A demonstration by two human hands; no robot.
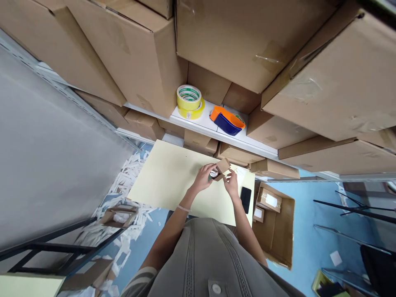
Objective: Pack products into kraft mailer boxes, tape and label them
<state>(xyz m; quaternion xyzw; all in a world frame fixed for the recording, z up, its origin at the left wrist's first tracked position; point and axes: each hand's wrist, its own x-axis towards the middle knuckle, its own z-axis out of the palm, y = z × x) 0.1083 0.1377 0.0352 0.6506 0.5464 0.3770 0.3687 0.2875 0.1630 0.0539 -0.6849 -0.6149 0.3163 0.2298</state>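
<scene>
A small brown cardboard box [223,165] is between my two hands, above the pale yellow table top [167,177]. My left hand [204,178] is closed at its left side, with the fingertips on the cardboard. By those fingers is a round thing with a pale centre and a green edge [213,173], perhaps a tape roll; its detail is too small to tell. My right hand [231,184] pinches the box's lower right edge, near its flaps. A white paper [240,175] lies just beyond that hand.
A black phone [246,199] lies at the table's right end. On the shelf ahead are yellow tape rolls [189,101] and an orange and blue tape dispenser [228,120], among large cartons [222,37]. An open carton [280,235] holding smaller boxes stands right; paper strips [123,181] litter the left floor.
</scene>
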